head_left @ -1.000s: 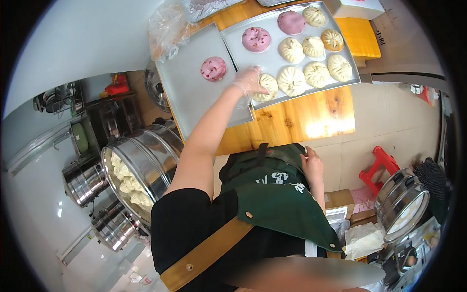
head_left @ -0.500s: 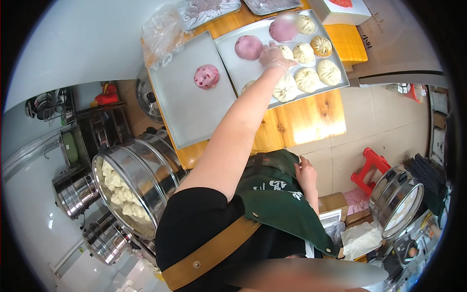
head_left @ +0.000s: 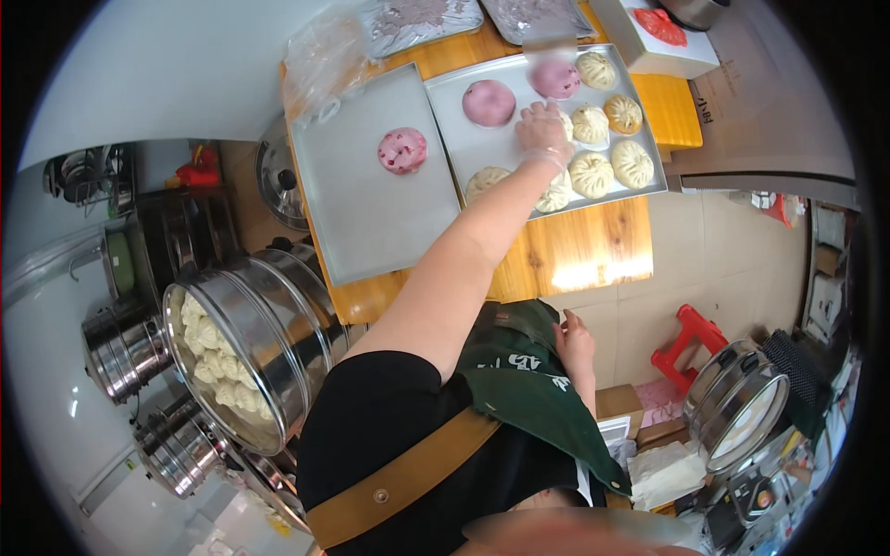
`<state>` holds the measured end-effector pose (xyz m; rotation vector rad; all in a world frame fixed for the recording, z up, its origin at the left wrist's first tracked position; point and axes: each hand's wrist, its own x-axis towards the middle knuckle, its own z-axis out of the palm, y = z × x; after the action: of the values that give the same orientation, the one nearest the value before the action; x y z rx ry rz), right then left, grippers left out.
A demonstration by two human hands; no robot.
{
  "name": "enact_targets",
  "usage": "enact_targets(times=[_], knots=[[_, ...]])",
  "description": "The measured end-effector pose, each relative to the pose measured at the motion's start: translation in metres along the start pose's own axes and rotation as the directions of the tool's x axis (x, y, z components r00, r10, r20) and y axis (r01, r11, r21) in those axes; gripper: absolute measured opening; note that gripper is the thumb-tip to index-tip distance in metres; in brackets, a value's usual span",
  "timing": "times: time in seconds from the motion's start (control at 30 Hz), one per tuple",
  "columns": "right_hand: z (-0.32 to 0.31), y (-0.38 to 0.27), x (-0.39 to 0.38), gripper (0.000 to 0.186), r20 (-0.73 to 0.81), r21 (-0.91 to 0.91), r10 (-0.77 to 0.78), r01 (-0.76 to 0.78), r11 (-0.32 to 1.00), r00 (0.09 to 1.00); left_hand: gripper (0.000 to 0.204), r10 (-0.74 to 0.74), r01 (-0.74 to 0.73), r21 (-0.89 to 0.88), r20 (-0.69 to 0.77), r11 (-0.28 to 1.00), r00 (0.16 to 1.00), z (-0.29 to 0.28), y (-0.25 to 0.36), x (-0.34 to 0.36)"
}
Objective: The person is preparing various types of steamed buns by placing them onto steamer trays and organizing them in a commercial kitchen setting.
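My left hand [head_left: 542, 137], in a clear plastic glove, reaches over the right-hand metal tray [head_left: 447, 85]. Its bent fingers are closed about the left side of a white pleated bun [head_left: 566, 122], which it partly hides. More white pleated buns [head_left: 591, 175] lie right and below. Two smooth pink buns [head_left: 489, 103] sit beyond the fingers, the farther one partly blurred. On the left-hand tray [head_left: 371, 222] rests one pink bun with red bits [head_left: 402, 150]. My right hand [head_left: 576, 348] hangs low beside the green apron [head_left: 556, 417], fingers loosely apart and holding nothing.
A crumpled clear bag [head_left: 324, 65] lies at the far left of the wooden table [head_left: 603, 241]. Foil-covered trays [head_left: 417, 23] stand behind. At left is a large steamer [head_left: 264, 343] with white buns inside. A red stool [head_left: 686, 347] stands on the floor at right.
The view has shifted, so the trays sit lower in it. My left hand has moved slightly right over the tray, covering more of the white bun. My right hand stays by the apron.
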<state>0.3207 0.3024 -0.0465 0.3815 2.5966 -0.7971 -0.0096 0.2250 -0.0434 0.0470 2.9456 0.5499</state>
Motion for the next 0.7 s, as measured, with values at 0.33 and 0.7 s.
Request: enact_targets(times=[0.33,0.7], knots=[[-0.011,-0.027,0.026,0.034,0.16,0.03,-0.141,0.138,0.99,0.977,0.063,-0.495,-0.112,-0.994,-0.101,0.007,0.863,0.025,-0.076,0.005],[-0.008,-0.155,0.077,0.032,0.485,-0.065,-0.678,0.796,0.602,0.552,0.058,-0.421,-0.318,-0.774,-0.072,-0.548,0.904,-0.229,-0.195,-0.258]])
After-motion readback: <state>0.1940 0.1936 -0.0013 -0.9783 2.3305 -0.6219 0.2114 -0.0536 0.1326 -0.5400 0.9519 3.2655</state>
